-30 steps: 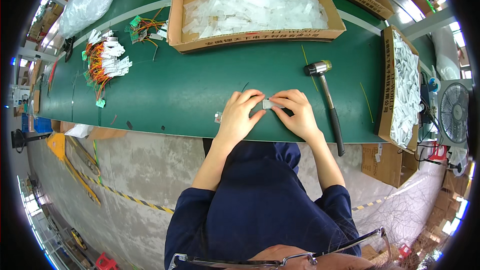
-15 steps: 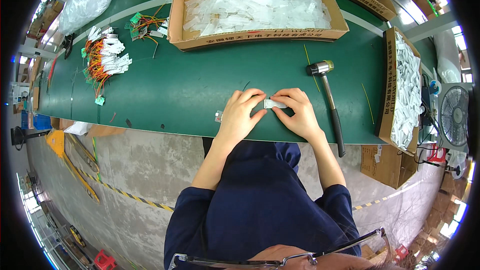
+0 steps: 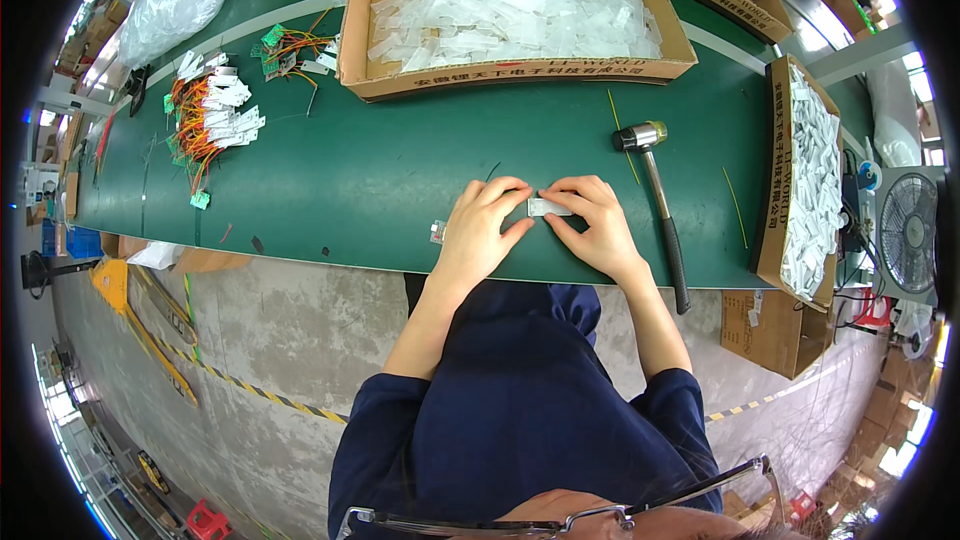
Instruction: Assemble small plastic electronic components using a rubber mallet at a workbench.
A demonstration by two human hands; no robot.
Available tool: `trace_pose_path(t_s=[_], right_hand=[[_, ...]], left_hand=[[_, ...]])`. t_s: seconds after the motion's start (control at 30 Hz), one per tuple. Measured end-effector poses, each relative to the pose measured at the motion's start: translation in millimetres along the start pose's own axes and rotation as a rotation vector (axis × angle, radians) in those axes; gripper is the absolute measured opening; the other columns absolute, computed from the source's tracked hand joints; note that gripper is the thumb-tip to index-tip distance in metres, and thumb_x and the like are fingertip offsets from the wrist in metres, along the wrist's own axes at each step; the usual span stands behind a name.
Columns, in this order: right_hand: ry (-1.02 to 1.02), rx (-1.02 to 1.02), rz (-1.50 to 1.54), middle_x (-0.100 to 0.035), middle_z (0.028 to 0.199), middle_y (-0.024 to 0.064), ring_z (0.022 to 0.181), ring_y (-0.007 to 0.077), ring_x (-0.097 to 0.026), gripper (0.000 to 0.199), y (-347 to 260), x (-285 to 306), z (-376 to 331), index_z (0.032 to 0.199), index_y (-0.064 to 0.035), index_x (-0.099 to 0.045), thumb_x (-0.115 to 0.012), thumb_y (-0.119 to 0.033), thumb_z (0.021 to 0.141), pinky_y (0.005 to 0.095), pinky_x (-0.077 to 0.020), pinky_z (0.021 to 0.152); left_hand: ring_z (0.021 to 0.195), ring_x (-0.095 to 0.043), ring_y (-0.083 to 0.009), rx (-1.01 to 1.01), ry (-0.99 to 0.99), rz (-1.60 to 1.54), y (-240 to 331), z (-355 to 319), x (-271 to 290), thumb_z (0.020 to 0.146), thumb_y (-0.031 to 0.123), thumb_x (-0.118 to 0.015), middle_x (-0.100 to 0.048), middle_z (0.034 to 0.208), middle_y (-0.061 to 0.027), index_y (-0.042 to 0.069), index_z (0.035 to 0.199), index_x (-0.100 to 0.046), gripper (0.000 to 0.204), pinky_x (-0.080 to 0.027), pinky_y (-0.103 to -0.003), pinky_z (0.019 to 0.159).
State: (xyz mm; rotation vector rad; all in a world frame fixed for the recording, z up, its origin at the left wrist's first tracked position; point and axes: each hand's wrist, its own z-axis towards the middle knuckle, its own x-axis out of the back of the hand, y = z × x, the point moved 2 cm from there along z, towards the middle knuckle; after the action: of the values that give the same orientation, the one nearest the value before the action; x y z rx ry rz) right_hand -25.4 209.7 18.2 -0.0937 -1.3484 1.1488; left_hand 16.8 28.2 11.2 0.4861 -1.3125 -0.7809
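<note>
At the near edge of the green table (image 3: 400, 170), just in front of the person's body, both hands meet over a small clear plastic piece (image 3: 549, 207). The left hand (image 3: 483, 225) lies flat beside it with its fingertips touching the piece's left end; the right hand (image 3: 590, 220) pinches the right end between thumb and forefinger, fingers closed narrowly on it. The piece rests on the table surface between the two hands.

It looks light and thin, probably a little flexible and smooth enough to slide on the mat, so a pinch at the short ends or along the long edges seems the surest hold; hard pressure in the middle could bend it.

A second tiny clear part (image 3: 438, 232) sits just left of the left hand, close to the table's near edge. A hammer (image 3: 660, 210) lies just right of the right hand, handle pointing near. Far beyond the hands stands a cardboard box (image 3: 520, 75) full of clear plastic pieces, and another box (image 3: 775, 180) stands at the right. Bundles of orange wires with white tags (image 3: 210, 115) lie well apart at the far left. Nothing lies between the hands and the piece.
</note>
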Motion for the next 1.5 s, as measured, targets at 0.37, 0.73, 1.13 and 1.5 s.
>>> trace_pose_path(t_s=[0.37,0.73,1.13,1.5], right_hand=[[0.367,-0.273,-0.157,-0.063,0.108,0.0115,0.099,0.0297,-0.060,0.023,-3.0,58.3,-35.4,0.108,-0.0042,-0.068,-0.067,-0.007,0.085,0.0388,-0.0491,0.086],[0.197,-0.699,-0.136,-0.057,0.106,0.0185,0.094,0.0294,-0.062,0.032,23.8,87.9,-101.9,0.114,0.0040,-0.054,-0.065,-0.013,0.091,0.0365,-0.0505,0.080],[0.349,-0.538,0.005,-0.067,0.093,0.0140,0.079,0.0198,-0.065,0.034,3.3,80.6,-107.6,0.121,0.0023,-0.058,-0.064,-0.003,0.089,0.0277,-0.0500,0.072],[0.213,-0.318,-0.302,-0.065,0.107,0.0154,0.084,0.0333,-0.067,0.041,-39.9,84.3,-139.6,0.126,-0.0023,-0.059,-0.064,0.000,0.085,0.0366,-0.0541,0.071]], left_hand=[[0.096,-0.055,-0.0233,-0.004,0.004,0.006,-1.4,-2.2,1.1,0.077,0.012,-0.076,-0.063,0.116,0.0004,0.006,0.112,-0.069,0.037,-0.048,-0.035,0.089],[0.097,-0.055,-0.0228,-0.001,-0.001,-0.021,-1.9,-1.6,-2.6,0.078,0.011,-0.075,-0.063,0.116,0.0010,0.007,0.112,-0.069,0.036,-0.048,-0.034,0.090],[0.097,-0.054,-0.0229,-0.028,0.014,0.000,-1.4,-1.4,-0.4,0.078,0.014,-0.075,-0.063,0.116,0.0005,0.006,0.112,-0.069,0.036,-0.048,-0.034,0.089],[0.100,-0.053,-0.0223,0.008,-0.027,-0.051,-2.3,-0.2,0.3,0.078,0.012,-0.075,-0.062,0.118,0.0001,0.005,0.113,-0.069,0.037,-0.049,-0.033,0.088]])
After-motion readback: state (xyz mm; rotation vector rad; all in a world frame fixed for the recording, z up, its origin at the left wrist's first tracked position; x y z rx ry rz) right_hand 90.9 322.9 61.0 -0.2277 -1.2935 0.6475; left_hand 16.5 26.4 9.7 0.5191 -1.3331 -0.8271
